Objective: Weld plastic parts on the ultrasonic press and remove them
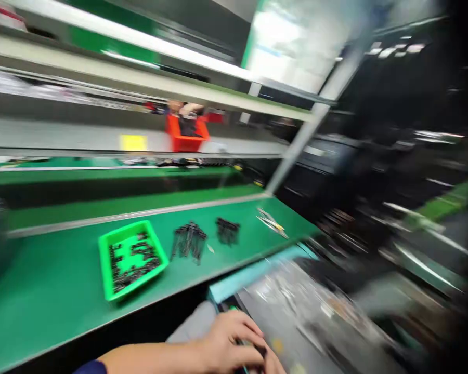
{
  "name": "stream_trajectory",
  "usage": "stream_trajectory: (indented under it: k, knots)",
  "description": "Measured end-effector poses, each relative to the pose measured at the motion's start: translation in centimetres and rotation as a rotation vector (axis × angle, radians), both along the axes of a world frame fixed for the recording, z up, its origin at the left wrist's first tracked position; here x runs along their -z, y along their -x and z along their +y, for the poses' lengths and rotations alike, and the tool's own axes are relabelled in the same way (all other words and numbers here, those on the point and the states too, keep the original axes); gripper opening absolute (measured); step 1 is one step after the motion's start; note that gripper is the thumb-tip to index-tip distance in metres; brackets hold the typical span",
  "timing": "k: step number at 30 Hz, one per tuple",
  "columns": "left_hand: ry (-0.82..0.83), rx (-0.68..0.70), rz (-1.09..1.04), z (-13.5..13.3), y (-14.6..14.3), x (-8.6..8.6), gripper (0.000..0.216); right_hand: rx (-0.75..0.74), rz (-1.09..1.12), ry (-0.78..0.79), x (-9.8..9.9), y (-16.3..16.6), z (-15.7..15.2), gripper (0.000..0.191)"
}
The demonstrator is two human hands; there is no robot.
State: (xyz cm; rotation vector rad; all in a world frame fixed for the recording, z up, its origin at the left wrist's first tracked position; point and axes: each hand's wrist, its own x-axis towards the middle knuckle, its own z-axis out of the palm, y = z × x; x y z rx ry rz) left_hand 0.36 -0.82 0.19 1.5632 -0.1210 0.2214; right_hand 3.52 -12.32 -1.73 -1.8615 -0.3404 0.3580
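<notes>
The picture is heavily smeared by motion, so fine detail is lost. At about 6 o'clock, low in the frame, the left hand (234,345) reaches in from 7 o'clock, its forearm bare past a dark blue cuff; its fingers (245,323) are curled down over a small dark object (253,353) with a thin green strip showing beside it, though what that object is cannot be made out. A second hand edge shows just to the right of it at the bottom border, probably the right hand (275,363); it touches the left hand, and how far its fingers are closed cannot be told. Both hands lie below the near edge of the green surface (54,291), over a grey lap or cloth. On the surface at about 9 o'clock from the hands' upper side sits a bright green tray (106,244) holding many small dark parts. Just beside it, toward 3 o'clock, lie two loose heaps of dark parts (189,240), and farther toward 2 o'clock a pair of metal tweezers (272,223). At 12 o'clock, well apart across a second green belt, an orange bin (187,136) stands with another person's hands (185,108) above it.
</notes>
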Motion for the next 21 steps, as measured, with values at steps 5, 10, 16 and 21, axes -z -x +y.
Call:
stream_trajectory:
  k: [5, 10, 16, 21]
  knots:
    - [-0.313, 0.065, -0.132, -2.0, -2.7, -0.6, 0.033, 0.399, 0.15, -0.411, -1.4, 0.3, -7.2, 0.051]
    - [-0.651, 0.047, -0.468, -4.3, -9.0, -0.9, 0.021, 0.727, -0.073, -0.562, -3.6, -3.6, -13.7, 0.044]
    - [-0.957, 0.048, -0.77, -6.9, -17.2, -1.9, 0.039, 0.753, -0.278, -0.283, -3.4, -10.5, -14.4, 0.036]
    - [-0.953, 0.117, -0.866, -6.9, -20.4, -1.9, 0.063, 0.734, -0.404, -0.134, -4.6, -15.3, -13.0, 0.025]
